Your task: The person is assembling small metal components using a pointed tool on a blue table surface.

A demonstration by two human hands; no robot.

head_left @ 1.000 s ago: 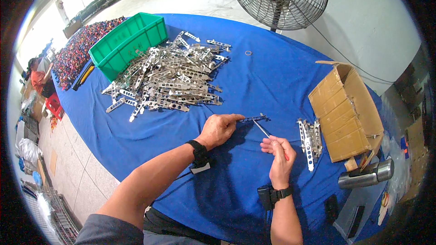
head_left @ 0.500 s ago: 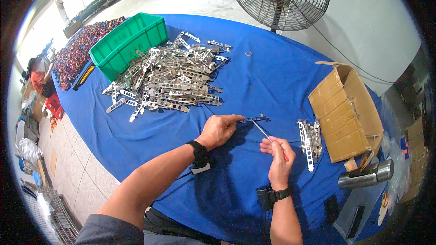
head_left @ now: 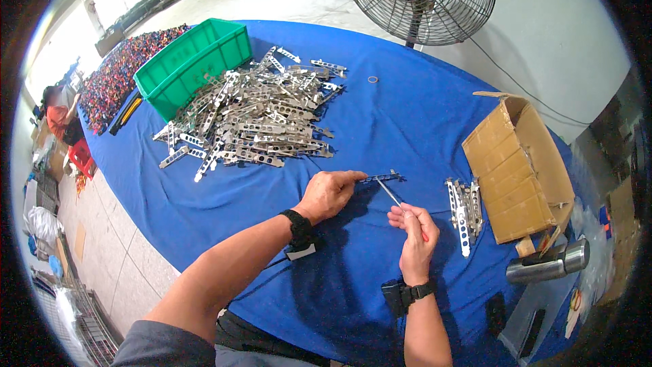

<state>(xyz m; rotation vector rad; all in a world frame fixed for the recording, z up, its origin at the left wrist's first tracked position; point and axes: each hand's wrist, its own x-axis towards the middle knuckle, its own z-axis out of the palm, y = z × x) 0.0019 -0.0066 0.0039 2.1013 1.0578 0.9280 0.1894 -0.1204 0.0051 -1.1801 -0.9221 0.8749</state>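
Observation:
My left hand [head_left: 328, 195] is closed on one end of a narrow perforated metal bracket [head_left: 384, 177], which lies low over the blue cloth. In my right hand [head_left: 415, 231] is a thin metal-shafted hand tool [head_left: 388, 191] with a red handle, like a screwdriver or file. Its tip meets the bracket near the middle; the exact contact is too small to make out. To the right of that hand lies a small group of similar brackets [head_left: 463, 217]. A large heap of brackets [head_left: 255, 115] spreads over the cloth beyond my left hand.
A green plastic crate [head_left: 160, 88] stands behind the heap, with a mass of small multicoloured pieces [head_left: 112, 78] further left. At right are an open cardboard box [head_left: 499, 170] and a steel flask [head_left: 549, 262]. A large fan [head_left: 418, 0] stands beyond the blue-covered table [head_left: 407, 109].
My right hand and the tool have shifted very slightly to the left. The left hand keeps its hold on the bracket in nearly the same place.

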